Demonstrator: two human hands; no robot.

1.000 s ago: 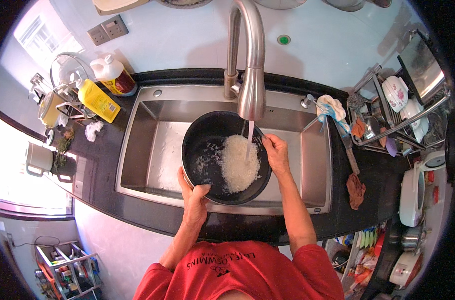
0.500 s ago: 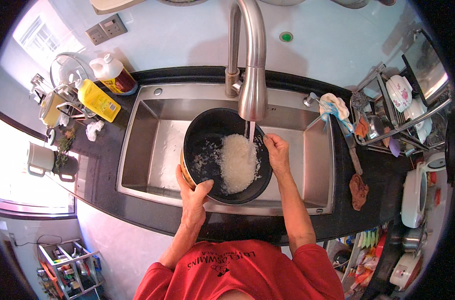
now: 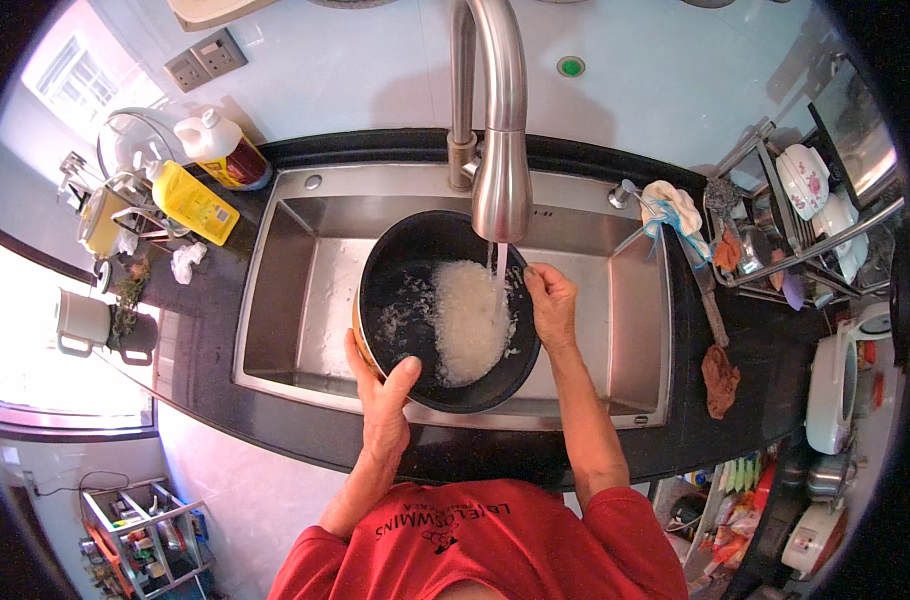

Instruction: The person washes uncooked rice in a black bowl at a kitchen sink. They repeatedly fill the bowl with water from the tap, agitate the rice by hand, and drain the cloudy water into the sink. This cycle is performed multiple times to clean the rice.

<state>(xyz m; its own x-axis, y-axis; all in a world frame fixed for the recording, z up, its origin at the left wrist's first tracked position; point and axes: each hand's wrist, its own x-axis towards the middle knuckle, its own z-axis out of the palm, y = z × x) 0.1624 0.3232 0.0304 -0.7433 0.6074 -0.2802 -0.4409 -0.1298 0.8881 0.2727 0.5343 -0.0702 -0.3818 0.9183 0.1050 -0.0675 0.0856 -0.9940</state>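
Observation:
A round black-lined pot point(image 3: 405, 260) is held over the steel sink point(image 3: 325, 300), under the tap point(image 3: 501, 190). White rice point(image 3: 467, 330) lies heaped right of its middle, with loose grains scattered to the left. A stream of water point(image 3: 500, 262) falls from the tap into the pot, onto the rice's right side. My left hand point(image 3: 383, 398) grips the pot's near left side, thumb over the rim and fingers against the outer wall. Fingers of my right hand point(image 3: 553, 300) pinch the rim at the right.
On the left counter point(image 3: 200, 330) stand a yellow bottle point(image 3: 197, 203) and a white jug point(image 3: 215, 140). A metal dish rack point(image 3: 795, 240) with bowls stands at the right, near a brown cloth point(image 3: 720, 382) and hanging cloths point(image 3: 673, 208). A soap dispenser point(image 3: 623, 193) rises behind the sink.
The pot and both hands have shifted slightly left in the picture, as the view itself moved a little. Wet rice has spread somewhat under the running water. Both grips stay the same.

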